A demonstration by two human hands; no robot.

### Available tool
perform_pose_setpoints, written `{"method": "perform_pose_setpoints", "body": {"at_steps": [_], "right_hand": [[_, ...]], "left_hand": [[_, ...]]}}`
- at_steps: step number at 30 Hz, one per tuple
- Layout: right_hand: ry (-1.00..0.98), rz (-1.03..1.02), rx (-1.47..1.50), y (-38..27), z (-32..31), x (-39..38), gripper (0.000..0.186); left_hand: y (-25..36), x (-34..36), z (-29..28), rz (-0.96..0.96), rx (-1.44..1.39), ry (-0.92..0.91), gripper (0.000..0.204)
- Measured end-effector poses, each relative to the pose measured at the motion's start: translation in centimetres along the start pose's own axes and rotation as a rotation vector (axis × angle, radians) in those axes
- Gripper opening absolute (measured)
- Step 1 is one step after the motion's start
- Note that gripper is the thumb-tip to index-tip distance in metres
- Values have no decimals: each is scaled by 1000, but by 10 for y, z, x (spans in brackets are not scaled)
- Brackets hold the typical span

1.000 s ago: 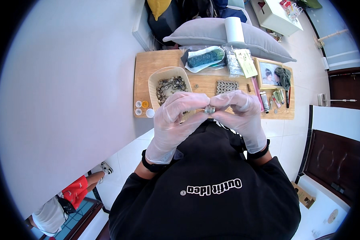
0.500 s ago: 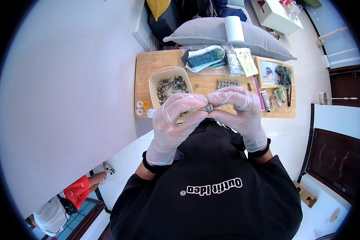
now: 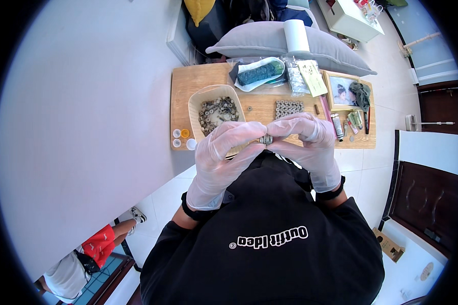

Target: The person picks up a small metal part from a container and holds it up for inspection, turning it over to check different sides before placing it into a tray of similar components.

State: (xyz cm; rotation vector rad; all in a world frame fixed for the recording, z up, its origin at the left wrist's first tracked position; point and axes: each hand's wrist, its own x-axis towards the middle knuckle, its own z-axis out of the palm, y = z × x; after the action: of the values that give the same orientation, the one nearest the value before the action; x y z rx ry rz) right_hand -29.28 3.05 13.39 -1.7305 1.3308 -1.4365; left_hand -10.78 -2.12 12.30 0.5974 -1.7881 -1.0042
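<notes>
Both hands wear thin translucent gloves and meet above the near edge of the wooden table (image 3: 188, 81). Between their fingertips is a small round metal part (image 3: 265, 139), pinched by my left hand (image 3: 221, 155) on one side and by my right hand (image 3: 310, 145) on the other. Fingers hide much of that part. Beyond my left hand stands a cream plastic basket (image 3: 194, 101) with many loose small metal parts (image 3: 216, 112) in it. Past the right fingers, several similar cylindrical metal parts (image 3: 289, 108) stand in close rows.
Small white and orange caps (image 3: 185, 133) lie at the table's left corner. Along the right are a picture frame (image 3: 326, 84), a tube (image 3: 337, 124) and a dark cloth (image 3: 360, 95). A blue-green bundle (image 3: 259, 73) lies at the back. Another person (image 3: 94, 249) is at lower left.
Both hands stay together at nearly the same spot. My right fingertips have closed in toward the left ones around the metal part. The view has shifted slightly.
</notes>
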Motion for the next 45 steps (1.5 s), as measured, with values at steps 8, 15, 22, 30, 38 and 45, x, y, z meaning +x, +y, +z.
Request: {"method": "perform_pose_setpoints", "body": {"at_steps": [8,15,22,30,38,45], "right_hand": [[-26,-128,-251,-6,-6,2,30],[-84,-238,-242,-8,-12,9,32],[-113,-266,-299,-5,-15,11,35],[-101,-207,-243,-3,-15,10,34],[-66,-154,-105,-2,-12,8,38],[-49,-43,-49,-2,-5,4,29]], "left_hand": [[3,0,-1,-134,-75,-13,25],[5,0,-2,-324,-337,-30,22],[4,-1,0,-425,-420,-9,22],[5,-3,1,-276,-177,-21,25],[1,-3,3,-107,-255,-6,30],[2,-6,3,-74,-227,19,29]]}}
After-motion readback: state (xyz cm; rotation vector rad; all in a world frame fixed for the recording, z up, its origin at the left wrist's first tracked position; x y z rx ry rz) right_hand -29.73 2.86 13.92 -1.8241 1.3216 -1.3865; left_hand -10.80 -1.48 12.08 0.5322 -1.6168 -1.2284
